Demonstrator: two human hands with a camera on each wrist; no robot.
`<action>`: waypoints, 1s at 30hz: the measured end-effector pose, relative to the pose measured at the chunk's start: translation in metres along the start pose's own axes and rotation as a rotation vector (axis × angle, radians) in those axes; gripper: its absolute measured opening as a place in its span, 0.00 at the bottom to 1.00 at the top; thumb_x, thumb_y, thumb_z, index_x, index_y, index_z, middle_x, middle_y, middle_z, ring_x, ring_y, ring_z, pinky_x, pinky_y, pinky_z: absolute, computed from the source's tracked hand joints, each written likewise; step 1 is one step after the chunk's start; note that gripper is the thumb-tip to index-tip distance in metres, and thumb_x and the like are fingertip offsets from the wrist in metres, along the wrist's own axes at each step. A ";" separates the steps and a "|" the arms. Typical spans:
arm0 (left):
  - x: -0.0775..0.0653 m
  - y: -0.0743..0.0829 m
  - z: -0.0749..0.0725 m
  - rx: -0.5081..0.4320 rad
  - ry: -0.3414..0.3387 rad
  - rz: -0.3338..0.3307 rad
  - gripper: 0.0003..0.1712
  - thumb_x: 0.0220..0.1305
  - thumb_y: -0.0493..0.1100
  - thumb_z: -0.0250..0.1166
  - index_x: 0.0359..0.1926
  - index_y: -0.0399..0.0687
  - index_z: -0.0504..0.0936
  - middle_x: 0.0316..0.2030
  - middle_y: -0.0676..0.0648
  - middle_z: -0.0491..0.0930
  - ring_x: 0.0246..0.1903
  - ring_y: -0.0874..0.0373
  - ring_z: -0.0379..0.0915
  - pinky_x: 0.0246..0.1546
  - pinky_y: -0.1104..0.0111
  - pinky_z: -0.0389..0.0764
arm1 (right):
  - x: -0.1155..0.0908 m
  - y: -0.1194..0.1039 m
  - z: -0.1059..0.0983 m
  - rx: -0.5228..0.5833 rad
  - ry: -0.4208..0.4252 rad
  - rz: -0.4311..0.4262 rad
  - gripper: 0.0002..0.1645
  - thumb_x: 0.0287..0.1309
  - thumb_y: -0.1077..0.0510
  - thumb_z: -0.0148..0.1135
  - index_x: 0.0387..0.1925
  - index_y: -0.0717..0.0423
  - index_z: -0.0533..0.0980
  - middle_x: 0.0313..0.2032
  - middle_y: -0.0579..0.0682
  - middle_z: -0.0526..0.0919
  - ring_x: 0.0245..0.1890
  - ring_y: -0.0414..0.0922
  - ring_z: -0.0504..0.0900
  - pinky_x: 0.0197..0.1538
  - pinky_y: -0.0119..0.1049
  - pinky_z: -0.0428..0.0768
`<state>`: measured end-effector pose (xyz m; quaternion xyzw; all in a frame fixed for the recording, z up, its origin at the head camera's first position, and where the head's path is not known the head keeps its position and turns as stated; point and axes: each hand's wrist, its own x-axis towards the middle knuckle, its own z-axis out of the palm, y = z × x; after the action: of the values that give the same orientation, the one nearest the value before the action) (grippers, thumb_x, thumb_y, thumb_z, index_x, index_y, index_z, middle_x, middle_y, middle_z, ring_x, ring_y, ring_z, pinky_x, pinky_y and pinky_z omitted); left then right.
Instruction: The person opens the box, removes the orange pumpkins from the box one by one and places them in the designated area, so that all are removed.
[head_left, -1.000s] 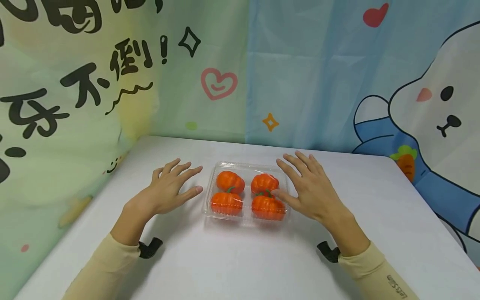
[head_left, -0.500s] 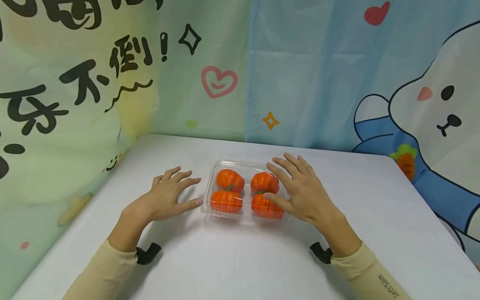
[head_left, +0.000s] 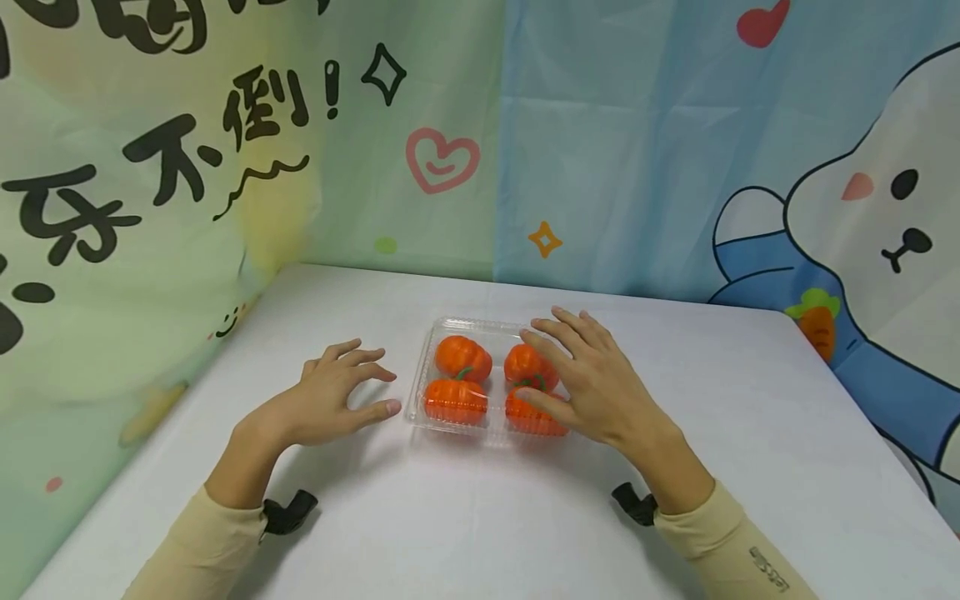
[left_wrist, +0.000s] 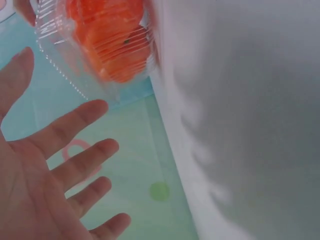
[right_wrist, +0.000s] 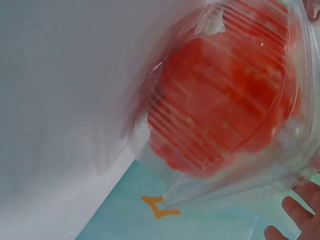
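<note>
A clear plastic box (head_left: 417, 400) sits on the white table. Several small orange pumpkins (head_left: 454, 402) with green stems lie in it, two to a row. Just left of the box is my left hand (head_left: 326, 398), its fingers spread and its thumb pointing at the box's left edge; in the left wrist view a gap separates them. Over the right part of the box is my right hand (head_left: 596, 383), fingers extended, hiding parts of the right-hand pumpkins. Whether it touches the plastic cannot be told. Ribbed plastic covers the pumpkins (right_wrist: 220, 105) in the right wrist view.
A printed cloth backdrop (head_left: 420, 100) with lettering, hearts and a white cartoon animal hangs behind the table (head_left: 480, 525). Black wrist mounts (head_left: 291, 512) stick out at both sleeves.
My right hand has moved left, further over the box. My left hand has shifted slightly down and left, its fingers a little more bent. The box stays where it was.
</note>
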<state>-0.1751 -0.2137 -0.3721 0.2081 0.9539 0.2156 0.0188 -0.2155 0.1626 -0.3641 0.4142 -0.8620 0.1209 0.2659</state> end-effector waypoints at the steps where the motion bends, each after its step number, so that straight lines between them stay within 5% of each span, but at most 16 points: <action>1: 0.000 0.000 0.000 -0.015 -0.003 0.006 0.31 0.68 0.69 0.62 0.59 0.54 0.83 0.73 0.42 0.68 0.77 0.36 0.47 0.64 0.32 0.54 | 0.001 -0.001 0.001 0.005 0.002 -0.006 0.42 0.65 0.29 0.59 0.68 0.52 0.73 0.66 0.55 0.76 0.74 0.60 0.65 0.76 0.61 0.57; 7: -0.001 0.000 0.001 -0.092 -0.040 0.024 0.22 0.67 0.66 0.65 0.50 0.58 0.86 0.72 0.44 0.69 0.77 0.37 0.47 0.65 0.29 0.54 | 0.007 -0.012 0.007 0.032 0.005 -0.036 0.39 0.62 0.34 0.67 0.66 0.51 0.75 0.63 0.54 0.78 0.72 0.59 0.68 0.74 0.62 0.62; 20: 0.000 -0.002 0.005 -0.166 -0.106 0.036 0.04 0.65 0.58 0.69 0.39 0.71 0.84 0.73 0.46 0.69 0.78 0.41 0.45 0.63 0.21 0.43 | 0.018 -0.027 0.019 0.019 -0.038 -0.099 0.35 0.61 0.39 0.66 0.65 0.51 0.75 0.60 0.54 0.79 0.70 0.57 0.71 0.72 0.60 0.65; 30: 0.001 -0.006 0.006 -0.263 -0.175 0.085 0.17 0.73 0.55 0.63 0.56 0.54 0.81 0.62 0.51 0.80 0.67 0.48 0.70 0.67 0.46 0.68 | 0.025 -0.041 0.025 0.042 -0.014 -0.112 0.35 0.58 0.37 0.69 0.62 0.49 0.77 0.57 0.51 0.80 0.61 0.53 0.77 0.62 0.52 0.74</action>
<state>-0.1777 -0.2152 -0.3800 0.2619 0.9026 0.3201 0.1198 -0.2054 0.1100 -0.3718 0.4683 -0.8366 0.1210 0.2574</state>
